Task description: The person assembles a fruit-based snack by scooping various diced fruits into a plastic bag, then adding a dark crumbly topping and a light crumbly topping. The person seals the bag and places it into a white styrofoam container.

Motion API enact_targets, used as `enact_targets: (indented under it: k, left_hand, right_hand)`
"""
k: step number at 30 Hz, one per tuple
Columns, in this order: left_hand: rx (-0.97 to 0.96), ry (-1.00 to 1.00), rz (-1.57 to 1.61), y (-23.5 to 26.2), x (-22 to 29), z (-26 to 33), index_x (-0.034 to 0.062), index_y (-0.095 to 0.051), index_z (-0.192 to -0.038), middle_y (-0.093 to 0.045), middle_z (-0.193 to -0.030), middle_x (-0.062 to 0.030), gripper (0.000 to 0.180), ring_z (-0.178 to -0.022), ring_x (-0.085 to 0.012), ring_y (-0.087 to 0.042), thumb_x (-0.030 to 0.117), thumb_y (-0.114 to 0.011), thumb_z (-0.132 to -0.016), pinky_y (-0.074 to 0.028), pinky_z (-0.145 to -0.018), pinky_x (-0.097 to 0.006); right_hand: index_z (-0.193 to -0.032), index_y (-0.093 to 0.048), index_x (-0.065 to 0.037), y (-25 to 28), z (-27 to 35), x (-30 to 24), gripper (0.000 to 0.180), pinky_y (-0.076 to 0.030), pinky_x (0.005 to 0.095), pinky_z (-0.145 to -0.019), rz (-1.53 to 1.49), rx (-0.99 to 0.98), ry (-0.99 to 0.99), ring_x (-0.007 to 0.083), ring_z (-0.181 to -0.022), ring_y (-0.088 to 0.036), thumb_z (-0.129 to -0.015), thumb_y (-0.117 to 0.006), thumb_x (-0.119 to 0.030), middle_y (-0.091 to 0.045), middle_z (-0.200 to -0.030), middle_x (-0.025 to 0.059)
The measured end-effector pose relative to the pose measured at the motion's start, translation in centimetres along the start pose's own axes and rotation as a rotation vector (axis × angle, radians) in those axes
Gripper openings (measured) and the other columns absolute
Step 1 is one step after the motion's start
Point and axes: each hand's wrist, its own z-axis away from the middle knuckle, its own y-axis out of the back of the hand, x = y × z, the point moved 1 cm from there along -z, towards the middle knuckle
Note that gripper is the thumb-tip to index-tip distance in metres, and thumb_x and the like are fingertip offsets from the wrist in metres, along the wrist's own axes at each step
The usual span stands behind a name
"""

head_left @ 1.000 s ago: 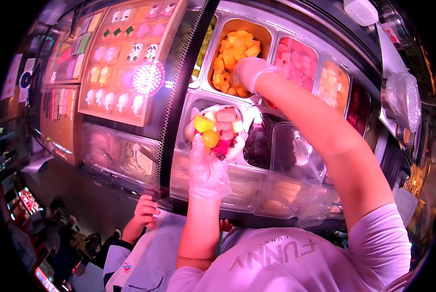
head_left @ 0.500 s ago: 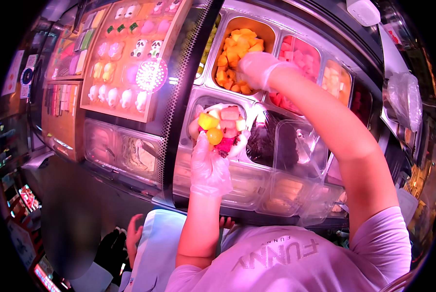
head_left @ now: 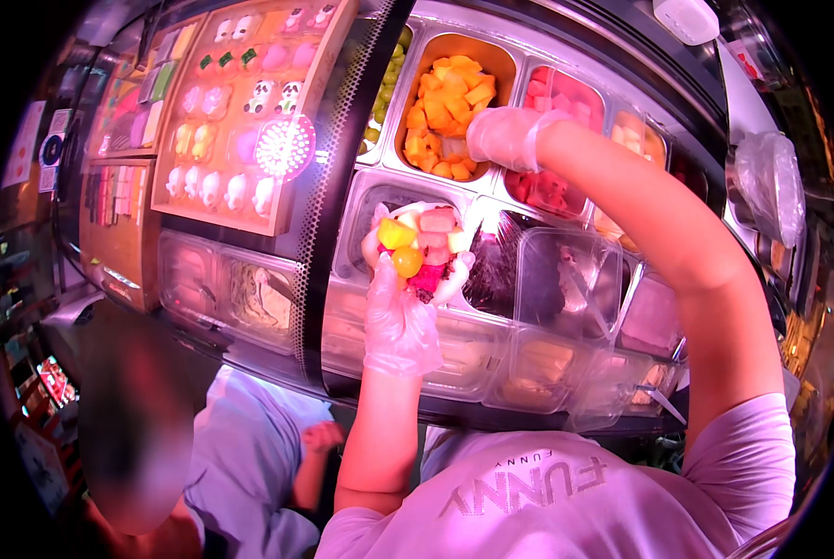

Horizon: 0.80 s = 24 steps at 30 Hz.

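My left hand (head_left: pixel 400 326), in a clear plastic glove, holds a white bowl (head_left: pixel 458 279) of cut fruit from below. In it lie a yellow chunk (head_left: pixel 396 233), a round yellow fruit (head_left: pixel 407 262), pink-red cubes (head_left: pixel 437 221) and a magenta piece (head_left: pixel 426 279). My gloved right hand (head_left: pixel 510 138) is over the right rim of a metal pan (head_left: pixel 501 63) of orange mango-like cubes (head_left: pixel 447 102). Its fingers are curled down; their tips and anything in them are hidden.
Beside the mango pan are pans of green fruit (head_left: pixel 377 112) and pink-red cubes (head_left: pixel 566 98). A clear lid (head_left: pixel 566 279) lies over dark pans. To the left are a perforated black strip (head_left: pixel 328 200) and a wooden display tray (head_left: pixel 273 222) of small animal-shaped sweets. Another person (head_left: pixel 249 456) stands lower left.
My right hand has drawn back a little right, from over the mango cubes to the pan's rim. My left hand stays with the bowl. The person at lower left has moved.
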Motion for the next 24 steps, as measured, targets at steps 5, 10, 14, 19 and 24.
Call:
enact_targets:
  k: [5,10,14,19,24]
  left_hand:
    - [0.006,-0.030,-0.014,-0.6,0.1,0.0,0.0262,-0.030,-0.152,-0.039,-0.151,-0.0067,0.071,-0.137,-0.0362,-0.046,0.038,-0.069,-0.094,-0.049,-0.103,-0.064]
    - [-0.004,-0.033,-0.033,-0.5,-0.3,-0.1,0.0245,-0.031,-0.152,-0.041,-0.150,-0.0076,0.070,-0.136,-0.0343,-0.047,0.039,-0.069,-0.095,-0.050,-0.102,-0.064]
    - [-0.028,-0.025,-0.107,-1.4,-0.6,0.9,0.0243,-0.033,-0.152,-0.043,-0.149,-0.0063,0.071,-0.136,-0.0300,-0.047,0.040,-0.069,-0.094,-0.050,-0.104,-0.055]
    - [-0.004,-0.062,-0.032,-1.6,-1.7,2.7,0.0111,-0.041,-0.148,-0.050,-0.146,-0.0083,0.062,-0.136,-0.0264,-0.049,0.036,-0.067,-0.097,-0.044,-0.112,-0.044]
    - [-0.034,0.059,-0.017,-2.9,-2.5,5.6,0.0203,-0.035,-0.151,-0.043,-0.150,-0.0061,0.069,-0.138,-0.0271,-0.046,0.033,-0.070,-0.094,-0.046,-0.110,-0.044]
  right_hand:
    - [-0.082,-0.071,0.000,4.2,0.4,-0.7,0.013,-0.054,0.0423,-0.076,-0.276,-0.243,-0.205,0.0379,-0.089,-0.067,-0.069,-0.067,0.001,-0.068,-0.087,0.0189]
    - [-0.106,-0.070,0.002,8.7,4.2,-9.2,0.025,-0.058,0.0366,-0.080,-0.723,0.663,-0.133,0.0304,-0.086,-0.070,-0.081,-0.068,-0.001,-0.071,-0.097,0.0158]
    - [-0.103,-0.062,0.001,11.6,5.9,-16.5,0.019,-0.056,0.0366,-0.070,-0.616,0.614,-0.030,0.0309,-0.077,-0.068,-0.085,-0.064,-0.007,-0.065,-0.085,0.0156]
    - [-0.104,-0.056,0.001,11.9,7.6,-19.6,0.024,-0.053,0.0436,-0.076,-0.524,0.631,-0.050,0.0361,-0.089,-0.065,-0.084,-0.064,-0.010,-0.061,-0.089,0.0171]
    - [-0.132,-0.053,-0.001,12.8,12.3,-21.4,0.051,-0.052,0.0416,-0.086,-0.736,0.665,-0.112,0.0369,-0.098,-0.064,-0.083,-0.067,-0.010,-0.065,-0.108,0.0184]
